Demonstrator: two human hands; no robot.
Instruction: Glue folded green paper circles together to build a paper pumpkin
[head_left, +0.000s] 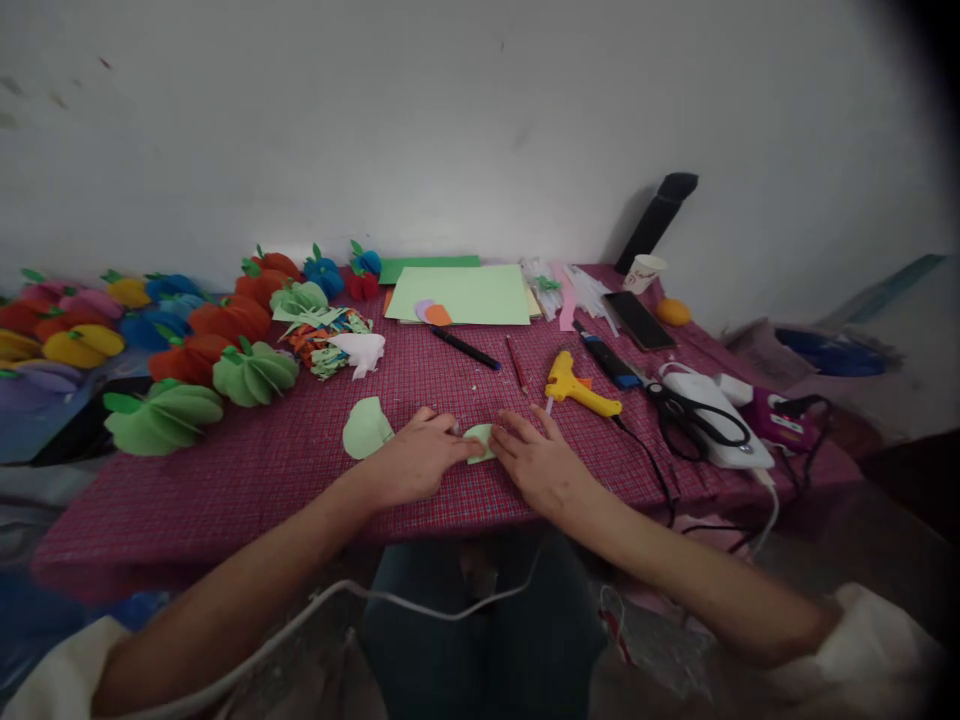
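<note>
A small folded piece of light green paper (480,441) lies flat near the table's front edge. My left hand (421,455) reaches it from the left, its thumb and index finger closed on the paper's edge and the other fingers curled. From the right, my right hand (538,458) rests with fingers stretched and apart, the fingertips touching the paper's right side. Left of my left hand lies a stack of light green paper circles (367,428), the lower right corner looking folded. A yellow glue gun (576,385) lies just beyond my right hand.
Several colourful paper pumpkins (255,372) crowd the left side. Green paper sheets (457,293), a black pen (465,347) and a red pencil (517,364) lie at the back. On the right are a box cutter (609,360), scissors (694,418), a phone (639,320) and a white power strip (716,420).
</note>
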